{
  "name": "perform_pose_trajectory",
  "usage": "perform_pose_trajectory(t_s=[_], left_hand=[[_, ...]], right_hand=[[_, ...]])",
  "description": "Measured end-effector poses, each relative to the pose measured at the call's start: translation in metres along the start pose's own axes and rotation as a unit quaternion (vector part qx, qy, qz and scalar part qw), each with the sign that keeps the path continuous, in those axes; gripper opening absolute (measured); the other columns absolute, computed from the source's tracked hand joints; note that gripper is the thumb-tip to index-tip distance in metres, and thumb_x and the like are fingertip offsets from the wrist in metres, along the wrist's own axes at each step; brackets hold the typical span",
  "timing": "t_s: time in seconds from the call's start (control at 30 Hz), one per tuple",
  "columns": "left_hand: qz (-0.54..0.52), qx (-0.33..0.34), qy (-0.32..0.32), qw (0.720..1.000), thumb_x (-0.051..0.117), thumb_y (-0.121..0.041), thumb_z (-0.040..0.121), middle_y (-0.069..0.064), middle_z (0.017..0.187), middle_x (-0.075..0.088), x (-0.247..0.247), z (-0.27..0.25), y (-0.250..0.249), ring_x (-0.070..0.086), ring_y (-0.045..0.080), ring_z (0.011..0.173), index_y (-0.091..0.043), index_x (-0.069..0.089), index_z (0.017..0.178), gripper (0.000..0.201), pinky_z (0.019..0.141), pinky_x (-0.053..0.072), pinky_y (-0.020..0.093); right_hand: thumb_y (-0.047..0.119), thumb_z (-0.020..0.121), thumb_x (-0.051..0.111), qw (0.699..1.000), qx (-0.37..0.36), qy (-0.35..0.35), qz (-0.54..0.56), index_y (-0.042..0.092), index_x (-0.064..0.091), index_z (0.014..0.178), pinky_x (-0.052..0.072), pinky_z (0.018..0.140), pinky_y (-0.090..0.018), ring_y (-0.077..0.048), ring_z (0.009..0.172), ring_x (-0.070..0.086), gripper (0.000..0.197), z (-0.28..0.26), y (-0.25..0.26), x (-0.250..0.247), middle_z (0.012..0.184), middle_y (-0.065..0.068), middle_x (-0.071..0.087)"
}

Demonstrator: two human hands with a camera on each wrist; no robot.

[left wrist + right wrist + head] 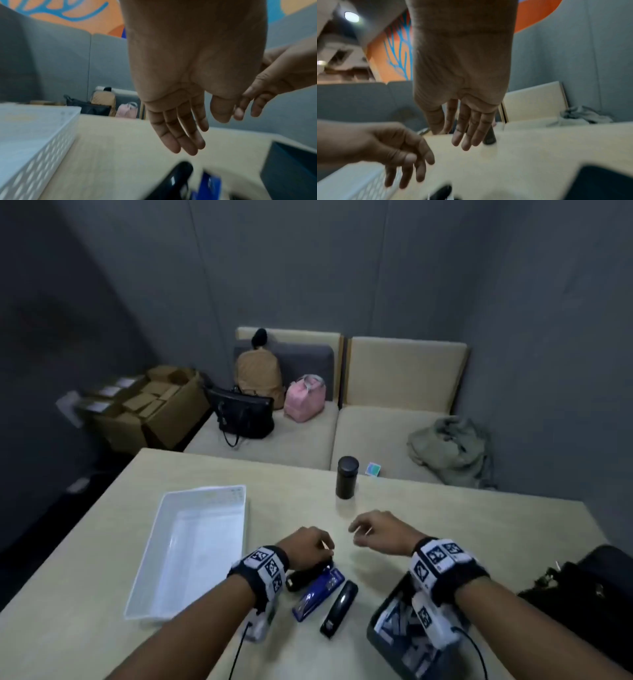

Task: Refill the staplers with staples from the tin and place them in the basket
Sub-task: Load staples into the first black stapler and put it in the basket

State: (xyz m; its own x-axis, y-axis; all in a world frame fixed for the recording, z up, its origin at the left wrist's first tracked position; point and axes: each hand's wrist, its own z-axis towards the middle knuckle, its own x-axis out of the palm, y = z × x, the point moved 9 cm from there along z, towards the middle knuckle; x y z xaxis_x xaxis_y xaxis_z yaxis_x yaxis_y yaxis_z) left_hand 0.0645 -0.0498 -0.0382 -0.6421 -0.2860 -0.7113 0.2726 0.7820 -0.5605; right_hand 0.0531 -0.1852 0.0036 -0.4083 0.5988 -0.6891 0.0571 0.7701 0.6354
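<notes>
Head view: hovering above the tabletop, left hand and right hand both slack-fingered, each grip apart and holding nothing. Lying just below the left hand: a black stapler, a blue stapler, another black stapler. Sitting under the right wrist: the tin. Waiting well left: the white basket. Probably best taking the nearest stapler first, steadying its base while hinging it open.
</notes>
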Motion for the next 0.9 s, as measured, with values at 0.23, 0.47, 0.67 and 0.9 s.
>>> perform_pose_trajectory(t_s=[0.23,0.47,0.67,0.9], left_hand=[[0.087,0.026,-0.031,0.995,0.048,-0.038,0.092,0.014,0.103,0.066,0.087,-0.006,0.002,0.063,0.037,0.095,-0.019,0.053,0.114,0.030,0.075,0.051,0.040],[0.158,0.038,0.023,0.986,0.062,-0.015,0.081,0.020,0.106,0.063,0.125,0.002,-0.007,0.063,0.040,0.093,-0.014,0.032,0.135,0.062,0.070,0.049,0.043],[0.122,0.155,0.022,0.980,0.065,-0.026,0.084,0.015,0.099,0.068,0.110,0.009,-0.037,0.064,0.036,0.087,-0.020,0.041,0.123,0.047,0.066,0.044,0.035],[0.094,0.194,-0.013,0.976,0.061,-0.016,0.078,0.009,0.090,0.067,0.089,0.000,-0.031,0.062,0.032,0.084,-0.018,0.044,0.099,0.027,0.066,0.044,0.035]], right_hand=[[0.019,0.081,0.048,0.979,0.067,0.110,-0.158,0.014,0.061,0.102,0.048,0.087,-0.037,-0.031,0.106,0.059,0.025,-0.019,-0.052,0.119,0.112,-0.014,0.062],[0.013,0.084,0.052,0.979,0.104,0.070,-0.161,0.018,0.046,0.132,0.042,0.097,-0.034,-0.026,0.122,0.049,0.048,-0.026,-0.088,0.116,0.128,-0.007,0.052],[0.015,0.073,0.066,0.989,0.105,0.062,-0.088,0.019,0.061,0.113,0.049,0.086,-0.029,-0.023,0.104,0.060,0.041,-0.019,-0.092,0.103,0.114,-0.008,0.063],[0.014,0.070,0.076,0.987,0.119,0.019,-0.102,0.020,0.066,0.093,0.050,0.073,-0.028,-0.021,0.083,0.061,0.026,-0.021,-0.101,0.088,0.102,-0.007,0.060]])
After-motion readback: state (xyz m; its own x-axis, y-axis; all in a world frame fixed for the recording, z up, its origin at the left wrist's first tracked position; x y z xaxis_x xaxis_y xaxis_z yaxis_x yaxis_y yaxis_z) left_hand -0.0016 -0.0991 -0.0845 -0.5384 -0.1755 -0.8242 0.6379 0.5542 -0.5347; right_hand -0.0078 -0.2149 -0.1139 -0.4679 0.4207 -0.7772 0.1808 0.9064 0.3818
